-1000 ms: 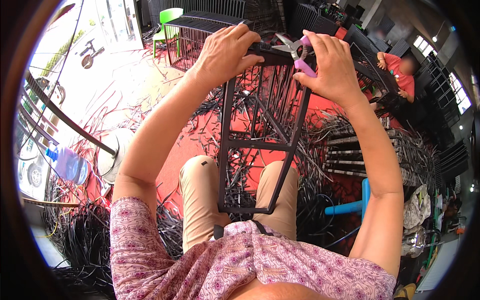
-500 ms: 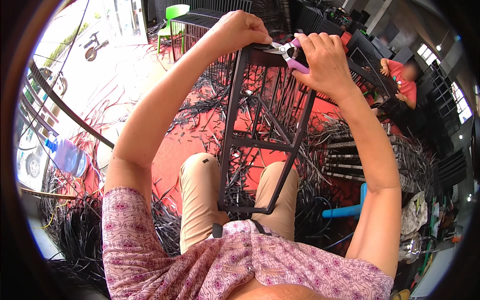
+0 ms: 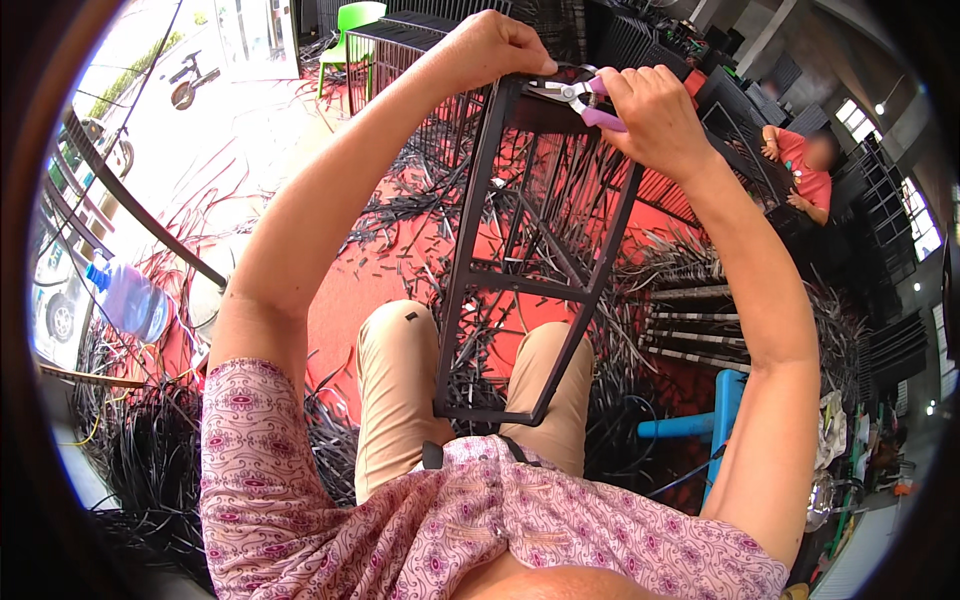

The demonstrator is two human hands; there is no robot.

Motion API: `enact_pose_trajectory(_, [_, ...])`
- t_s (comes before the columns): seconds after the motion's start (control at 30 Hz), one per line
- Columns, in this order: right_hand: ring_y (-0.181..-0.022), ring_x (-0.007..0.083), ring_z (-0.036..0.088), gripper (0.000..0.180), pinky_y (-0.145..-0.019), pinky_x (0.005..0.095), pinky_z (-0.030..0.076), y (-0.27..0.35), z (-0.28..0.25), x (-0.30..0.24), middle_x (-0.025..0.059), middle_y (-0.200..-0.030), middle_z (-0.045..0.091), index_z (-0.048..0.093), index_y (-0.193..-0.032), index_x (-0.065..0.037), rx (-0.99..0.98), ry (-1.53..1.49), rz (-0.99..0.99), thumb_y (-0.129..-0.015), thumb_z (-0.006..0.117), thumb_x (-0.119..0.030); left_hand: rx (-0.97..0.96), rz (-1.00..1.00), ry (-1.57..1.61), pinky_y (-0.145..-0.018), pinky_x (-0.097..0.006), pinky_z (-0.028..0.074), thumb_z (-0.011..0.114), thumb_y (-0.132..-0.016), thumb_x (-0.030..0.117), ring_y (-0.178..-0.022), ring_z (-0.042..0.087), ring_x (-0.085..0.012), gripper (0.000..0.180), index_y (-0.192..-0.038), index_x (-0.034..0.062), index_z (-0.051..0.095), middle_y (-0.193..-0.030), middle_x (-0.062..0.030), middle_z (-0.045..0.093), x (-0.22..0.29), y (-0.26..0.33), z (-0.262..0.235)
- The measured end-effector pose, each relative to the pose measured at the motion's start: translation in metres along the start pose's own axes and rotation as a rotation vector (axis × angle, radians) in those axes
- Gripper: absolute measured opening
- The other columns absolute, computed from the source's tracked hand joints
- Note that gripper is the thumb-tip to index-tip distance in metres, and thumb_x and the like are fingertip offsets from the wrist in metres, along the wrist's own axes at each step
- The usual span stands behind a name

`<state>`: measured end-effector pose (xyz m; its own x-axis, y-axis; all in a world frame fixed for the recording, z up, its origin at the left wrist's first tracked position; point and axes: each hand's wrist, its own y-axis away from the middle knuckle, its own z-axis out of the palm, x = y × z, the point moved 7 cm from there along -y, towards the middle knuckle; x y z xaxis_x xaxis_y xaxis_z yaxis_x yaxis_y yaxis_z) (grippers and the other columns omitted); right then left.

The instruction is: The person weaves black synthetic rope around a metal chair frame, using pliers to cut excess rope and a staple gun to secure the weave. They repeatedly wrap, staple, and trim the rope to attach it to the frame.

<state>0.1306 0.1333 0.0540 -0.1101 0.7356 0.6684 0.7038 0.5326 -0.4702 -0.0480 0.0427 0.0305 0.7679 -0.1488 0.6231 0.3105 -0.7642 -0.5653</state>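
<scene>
The pruning shears were at the far end of the black metal frame, blades leftward, long axis roughly sideways; the frame stretched away between 2 knees. The right hand had its fingers clamped on the purple handles, partly hiding them. The left hand, fingertips together by the blades, catch unclear, sat farther from the lap than 1 second earlier. Black strips littered the red floor near a blue stool.

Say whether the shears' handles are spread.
Spread: the purple-handled shears show a gap between their grips in the right hand. Whether the blades are parted, I cannot tell.
</scene>
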Motion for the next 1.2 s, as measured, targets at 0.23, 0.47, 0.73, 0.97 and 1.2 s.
enact_pose_trajectory(0.23, [-0.077,0.0282,0.06,0.041,-0.073,0.0408,0.046,0.007,-0.003,-0.004,0.0084,-0.082,0.061,0.059,-0.107,-0.008,-0.014,-0.015,0.071,-0.084,0.079,-0.035,0.357,-0.127,-0.003,-0.075,-0.024,0.056,0.075,-0.097,0.03,-0.077,0.067,-0.008,0.029,-0.104,0.0019,0.076,-0.083,-0.001,0.07,-0.066,0.025,-0.068])
enact_pose_trajectory(0.47, [-0.098,0.0323,0.066,0.064,-0.087,0.0419,0.051,0.024,-0.011,0.012,0.0124,-0.103,0.068,0.06,-0.125,-0.004,-0.002,-0.23,0.288,-0.078,0.085,-0.04,0.304,0.268,-0.452,-0.098,-0.043,0.05,0.085,-0.076,0.05,-0.114,0.061,-0.0322,0.07,-0.131,0.0101,0.066,-0.12,-0.0135,0.061,0.023,0.077,-0.027])
enact_pose_trajectory(0.73, [-0.119,0.0331,0.061,0.087,-0.103,0.0455,0.045,0.029,-0.062,0.01,0.0151,-0.126,0.066,0.051,-0.141,0.001,0.211,-0.272,0.47,-0.077,0.085,-0.047,0.198,0.34,-0.662,-0.092,-0.046,0.052,0.083,-0.078,0.042,-0.108,0.063,-0.0366,0.068,-0.13,0.0046,0.06,-0.117,-0.0153,0.061,0.046,0.073,0.005])
enact_pose_trajectory(0.97, [-0.115,0.0269,0.058,0.076,-0.102,0.0423,0.04,0.018,-0.038,-0.007,0.007,-0.122,0.062,0.056,-0.135,-0.003,0.024,-0.15,0.323,-0.072,0.085,-0.034,0.099,0.486,-0.437,-0.07,-0.039,0.053,0.071,-0.095,0.028,-0.076,0.068,-0.0275,0.028,-0.098,0.0007,0.075,-0.09,-0.0111,0.068,0.044,0.047,-0.016])
enact_pose_trajectory(1.2, [-0.105,0.0283,0.058,0.071,-0.092,0.0408,0.043,-0.005,-0.011,-0.022,0.01,-0.108,0.058,0.061,-0.127,-0.002,0.036,-0.127,0.209,-0.07,0.086,-0.036,0.011,0.196,-0.271,-0.07,-0.031,0.052,0.071,-0.096,0.028,-0.073,0.063,-0.0142,0.03,-0.095,-0.0016,0.074,-0.08,-0.0056,0.067,0.019,0.024,-0.028])
